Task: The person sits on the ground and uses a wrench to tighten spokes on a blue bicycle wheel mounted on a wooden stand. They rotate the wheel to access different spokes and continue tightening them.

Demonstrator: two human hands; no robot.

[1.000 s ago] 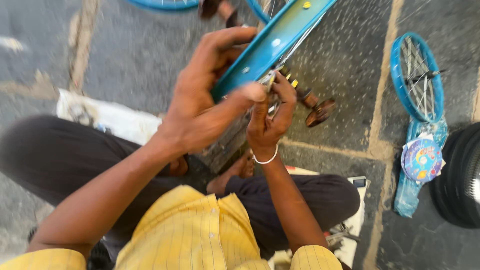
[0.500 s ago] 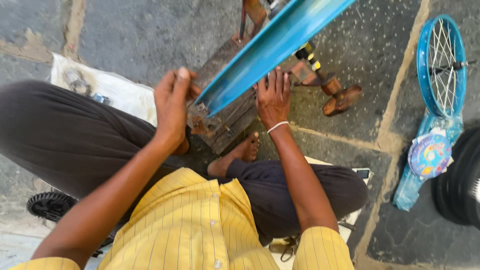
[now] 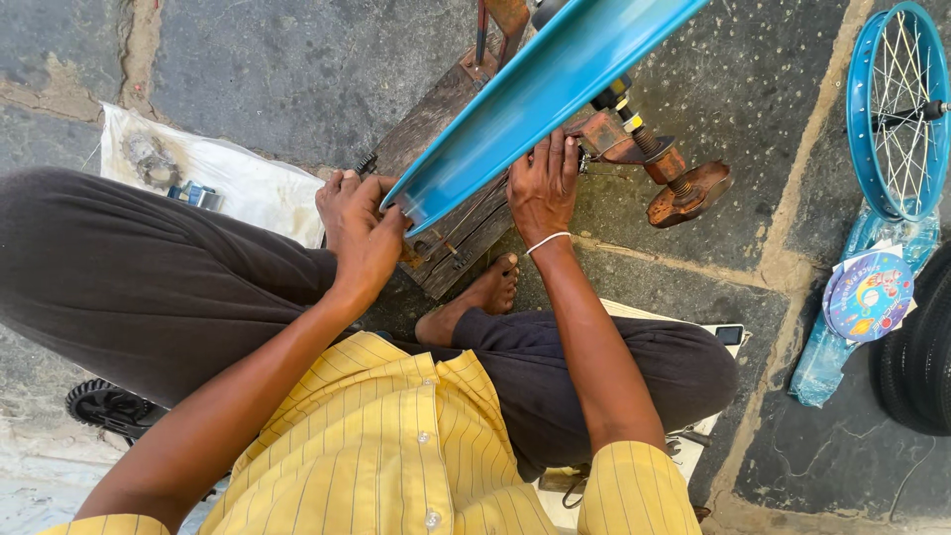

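Between both hands runs a glossy blue wheel rim [image 3: 540, 94], blurred, perhaps spinning. The left hand [image 3: 362, 233] grips its near edge; the right hand [image 3: 543, 183] rests fingers-curled beneath it, on a rusty stand [image 3: 634, 149].

Left hand [image 3: 362, 233], right hand [image 3: 543, 183], both touching blue rim [image 3: 535, 99]

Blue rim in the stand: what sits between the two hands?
In the head view, the blue rim's lower edge and the wooden block under it lie between the left hand and right hand.
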